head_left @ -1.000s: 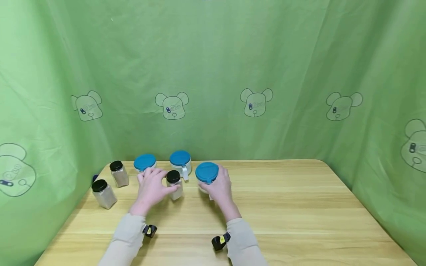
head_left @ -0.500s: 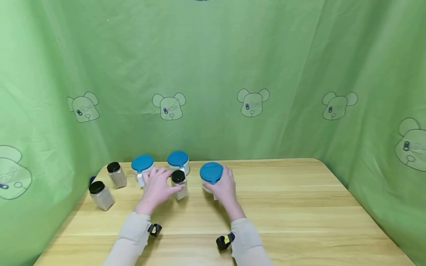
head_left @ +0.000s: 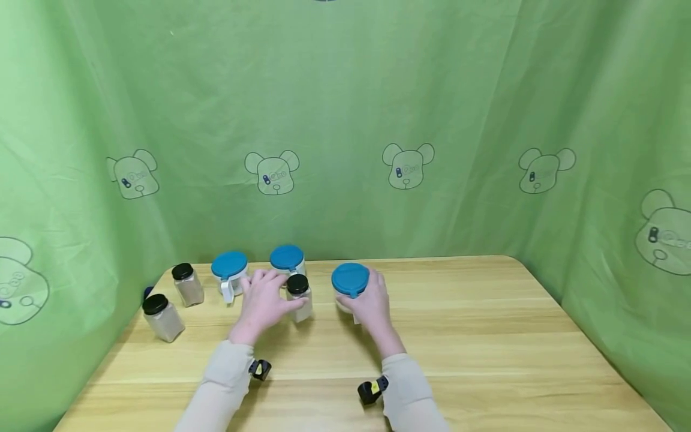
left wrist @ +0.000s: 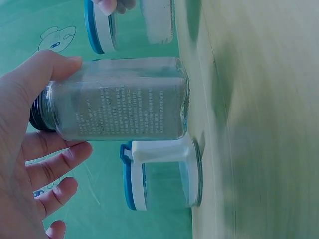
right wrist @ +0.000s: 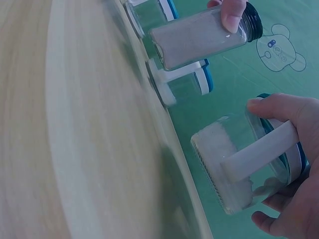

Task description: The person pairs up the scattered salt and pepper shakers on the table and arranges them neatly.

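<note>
My left hand (head_left: 263,306) grips an upright square glass spice jar (left wrist: 119,104) with a black cap and pale contents, thumb on one side and fingers on the other. Printed lettering covers the jar's near face in the left wrist view. To its right, my right hand (head_left: 372,306) holds a round glass seasoning jar (right wrist: 219,164) around its top. That jar has a blue lid (head_left: 349,279), a white handle (right wrist: 259,152) and white contents. Both held jars stand side by side with a gap between them, over the middle of the table.
Two more blue-lidded seasoning jars, one on the left (head_left: 230,264) and one nearer the middle (head_left: 287,258), stand along the back edge. Two black-capped spice jars, a rear one (head_left: 188,285) and a front one (head_left: 164,318), stand at the table's left. A green curtain (head_left: 335,120) surrounds the wooden table (head_left: 486,342).
Both hands have moved to the right with their jars. The left blue-lidded jar on the table, partly covered by my left hand before, now shows its handle. The head view has shifted slightly.
</note>
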Demonstrator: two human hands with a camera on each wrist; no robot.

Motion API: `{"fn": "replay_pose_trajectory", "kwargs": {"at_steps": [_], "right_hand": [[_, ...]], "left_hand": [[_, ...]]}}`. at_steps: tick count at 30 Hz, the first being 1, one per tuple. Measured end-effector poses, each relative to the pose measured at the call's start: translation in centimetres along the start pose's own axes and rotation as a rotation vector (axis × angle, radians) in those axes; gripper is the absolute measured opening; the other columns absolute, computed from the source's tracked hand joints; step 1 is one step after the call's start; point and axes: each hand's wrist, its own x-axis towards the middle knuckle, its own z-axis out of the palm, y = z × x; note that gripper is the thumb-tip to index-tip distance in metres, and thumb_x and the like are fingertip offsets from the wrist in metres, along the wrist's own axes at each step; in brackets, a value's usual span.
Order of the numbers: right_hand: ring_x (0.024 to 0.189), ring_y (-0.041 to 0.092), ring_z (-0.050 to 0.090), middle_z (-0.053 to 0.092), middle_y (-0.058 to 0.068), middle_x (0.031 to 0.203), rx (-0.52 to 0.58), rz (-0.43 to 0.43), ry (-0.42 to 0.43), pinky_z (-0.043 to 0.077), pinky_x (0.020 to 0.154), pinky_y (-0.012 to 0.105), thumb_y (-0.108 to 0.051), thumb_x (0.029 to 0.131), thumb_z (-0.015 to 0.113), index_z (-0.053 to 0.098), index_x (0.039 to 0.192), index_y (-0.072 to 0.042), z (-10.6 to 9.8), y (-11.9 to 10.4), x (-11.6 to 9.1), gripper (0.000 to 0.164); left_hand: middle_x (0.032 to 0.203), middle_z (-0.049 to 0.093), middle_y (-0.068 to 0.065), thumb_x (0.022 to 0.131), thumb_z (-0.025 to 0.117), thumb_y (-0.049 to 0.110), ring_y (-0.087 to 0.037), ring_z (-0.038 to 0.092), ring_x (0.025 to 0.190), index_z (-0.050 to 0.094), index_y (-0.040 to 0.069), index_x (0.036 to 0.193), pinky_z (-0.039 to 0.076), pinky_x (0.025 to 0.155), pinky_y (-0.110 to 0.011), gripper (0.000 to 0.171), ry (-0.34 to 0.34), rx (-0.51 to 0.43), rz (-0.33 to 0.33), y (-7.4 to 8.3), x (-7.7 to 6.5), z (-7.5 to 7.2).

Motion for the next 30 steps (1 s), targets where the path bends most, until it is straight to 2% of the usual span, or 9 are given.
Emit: {"fn": "replay_pose_trajectory", "kwargs": {"at_steps": [13, 21, 25, 30], "right_hand": [[0.128, 0.040, 0.048, 0.044, 0.019, 0.140, 0.001, 0.006, 0.004, 0.042, 0.103, 0.060, -0.029, 0.071, 0.086, 0.037, 0.143, -0.004, -1.6, 1.2, 0.3, 0.091], [0.129, 0.042, 0.047, 0.042, 0.021, 0.141, -0.004, 0.023, 0.009, 0.041, 0.104, 0.060, -0.028, 0.071, 0.086, 0.036, 0.144, -0.003, -2.6, 1.5, 0.4, 0.092], [0.130, 0.042, 0.047, 0.042, 0.022, 0.141, -0.010, 0.027, 0.012, 0.041, 0.104, 0.060, -0.028, 0.071, 0.086, 0.035, 0.144, -0.002, -3.0, 1.8, 0.5, 0.093], [0.130, 0.041, 0.046, 0.041, 0.021, 0.142, -0.011, 0.034, 0.006, 0.040, 0.105, 0.060, -0.028, 0.072, 0.086, 0.035, 0.144, -0.002, -3.5, 2.2, 0.6, 0.093]], "left_hand": [[0.113, 0.067, -0.002, 0.069, 0.077, 0.062, -0.024, 0.047, 0.107, 0.070, 0.012, 0.116, 0.026, 0.087, -0.045, 0.069, -0.016, -0.008, 0.017, 1.8, 1.1, 1.0], [0.121, 0.067, -0.004, 0.069, 0.076, 0.063, -0.024, 0.046, 0.109, 0.071, 0.012, 0.112, 0.027, 0.088, -0.045, 0.067, -0.024, -0.004, 0.050, 2.8, 1.7, 1.5], [0.120, 0.067, -0.004, 0.070, 0.076, 0.063, -0.024, 0.045, 0.107, 0.071, 0.012, 0.111, 0.026, 0.088, -0.045, 0.065, -0.031, -0.011, 0.054, 3.2, 2.0, 1.9], [0.128, 0.065, -0.006, 0.070, 0.076, 0.062, -0.024, 0.045, 0.108, 0.071, 0.012, 0.113, 0.025, 0.088, -0.045, 0.066, -0.038, -0.024, 0.051, 3.6, 2.2, 2.3]]}}
